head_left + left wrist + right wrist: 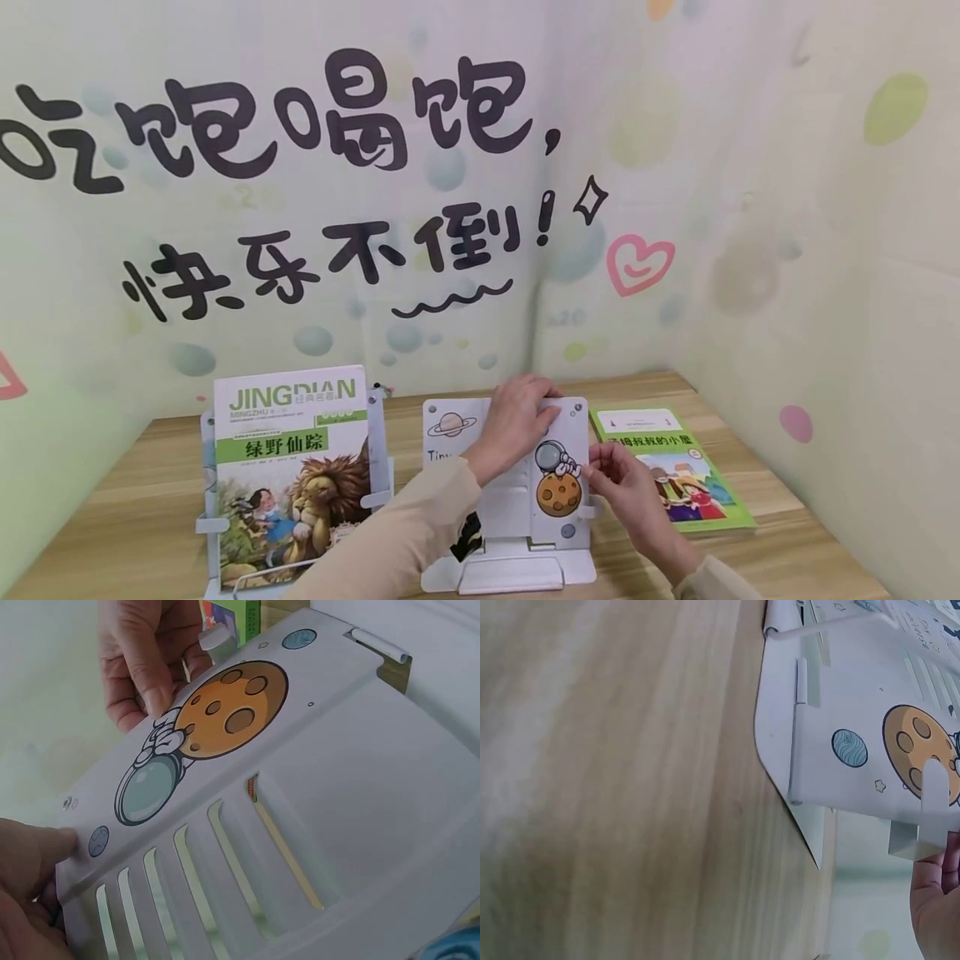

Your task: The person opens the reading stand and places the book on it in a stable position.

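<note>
Astronaut book stand: white metal stand (510,504) on the wooden tabletop (637,575), its printed panel raised from the base plate (776,742), both hands at its edges
Left hand: at the top edge of the stand, thumb in front and fingers over the back; the left hand (521,425) has the panel in a light, nearly closed grip; if it lets go too soon, the panel could tip, should nothing behind brace it
Right hand: at the stand's right edge near the astronaut print; the right hand (630,492) pinches the rim between thumb and fingers; a one-sided pull here could twist the panel or drag the base
Hinge: the hinge pin (381,645) at the stand's lower edge could stiffen or give suddenly if the two hands push unevenly
Side clip: the small white clip (932,799) juts from the stand's right edge close to the right fingers and could snag them
Green storybook: lying right of the stand, the storybook (712,500) could be nudged if the right forearm swings outward
Lion-cover book: on a second stand left of this one, the book (300,492) could be knocked by the left sleeve (397,533); whether they touch, I cannot tell
</note>
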Motion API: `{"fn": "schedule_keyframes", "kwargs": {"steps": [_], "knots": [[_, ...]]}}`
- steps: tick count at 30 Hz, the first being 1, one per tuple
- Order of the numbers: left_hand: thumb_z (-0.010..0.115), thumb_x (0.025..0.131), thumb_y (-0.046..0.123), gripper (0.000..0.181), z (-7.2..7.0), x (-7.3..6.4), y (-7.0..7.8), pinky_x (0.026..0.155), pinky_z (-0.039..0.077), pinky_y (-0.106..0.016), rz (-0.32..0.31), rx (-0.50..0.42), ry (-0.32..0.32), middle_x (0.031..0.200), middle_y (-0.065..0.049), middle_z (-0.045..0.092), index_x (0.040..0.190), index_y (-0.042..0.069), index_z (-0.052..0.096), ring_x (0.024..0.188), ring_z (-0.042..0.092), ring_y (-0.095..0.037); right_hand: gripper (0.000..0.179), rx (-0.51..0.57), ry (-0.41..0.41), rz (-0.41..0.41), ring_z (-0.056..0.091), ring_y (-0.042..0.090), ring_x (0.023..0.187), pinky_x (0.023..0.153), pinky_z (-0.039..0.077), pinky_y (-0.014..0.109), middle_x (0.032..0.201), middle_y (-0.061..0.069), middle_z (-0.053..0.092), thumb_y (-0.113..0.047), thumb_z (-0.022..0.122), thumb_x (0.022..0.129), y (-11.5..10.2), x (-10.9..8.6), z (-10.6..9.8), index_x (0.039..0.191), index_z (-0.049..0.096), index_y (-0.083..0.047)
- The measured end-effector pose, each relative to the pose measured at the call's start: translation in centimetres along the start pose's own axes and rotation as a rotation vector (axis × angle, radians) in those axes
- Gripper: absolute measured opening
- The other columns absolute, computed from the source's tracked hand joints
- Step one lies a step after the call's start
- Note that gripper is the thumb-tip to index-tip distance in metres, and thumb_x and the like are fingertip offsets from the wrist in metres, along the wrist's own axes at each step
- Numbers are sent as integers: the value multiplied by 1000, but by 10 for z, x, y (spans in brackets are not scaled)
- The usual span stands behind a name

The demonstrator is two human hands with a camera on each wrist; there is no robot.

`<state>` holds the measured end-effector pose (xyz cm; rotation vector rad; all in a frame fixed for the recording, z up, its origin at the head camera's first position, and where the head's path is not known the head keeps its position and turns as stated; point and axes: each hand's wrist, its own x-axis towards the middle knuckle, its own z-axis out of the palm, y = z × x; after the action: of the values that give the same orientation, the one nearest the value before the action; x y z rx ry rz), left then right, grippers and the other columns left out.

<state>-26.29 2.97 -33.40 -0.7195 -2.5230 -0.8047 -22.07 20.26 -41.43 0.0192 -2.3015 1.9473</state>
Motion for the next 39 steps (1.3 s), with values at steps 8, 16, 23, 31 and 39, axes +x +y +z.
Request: {"fn": "schedule_keyframes", "kwargs": {"steps": [8, 16, 23, 31, 39], "knots": [[67, 86, 16, 12, 0, 0, -8, 82, 37, -29, 46, -82, -11, 98, 3, 67, 98, 16, 69, 93, 57, -14, 27, 103, -104, 61, 58, 15, 85, 76, 55, 28, 93, 8, 58, -1, 61, 86, 5, -2, -6, 110, 51, 8], [67, 86, 19, 7, -1, 0, -10, 78, 33, -25, 143, -163, 18, 88, 3, 67, 91, 15, 70, 82, 54, -12, 28, 235, -83, 135, 59, 15, 82, 77, 54, 27, 91, 6, 55, -8, 47, 97, 9, 9, -18, 120, 47, 8], [67, 85, 17, 6, -6, -5, -12, 79, 32, -25, 271, -209, 7, 87, 4, 67, 91, 15, 69, 81, 51, -9, 28, 99, -51, 170, 61, 12, 80, 74, 54, 24, 90, 5, 61, -5, 47, 96, 15, 30, -18, 118, 49, 12], [68, 85, 14, 5, -15, -11, -20, 75, 35, -21, 406, -290, -26, 84, 6, 65, 90, 14, 70, 80, 52, -6, 21, -125, -40, 169, 62, 14, 75, 70, 54, 30, 91, 11, 66, -5, 53, 92, 22, 52, -12, 107, 59, 9], [70, 83, 13, 3, -21, -15, -22, 72, 38, -18, 532, -373, -58, 81, 5, 66, 85, 12, 71, 73, 50, -2, 17, -282, -32, 142, 61, 12, 66, 62, 54, 29, 86, 13, 67, 1, 57, 88, 26, 63, -6, 101, 62, 11]]}}
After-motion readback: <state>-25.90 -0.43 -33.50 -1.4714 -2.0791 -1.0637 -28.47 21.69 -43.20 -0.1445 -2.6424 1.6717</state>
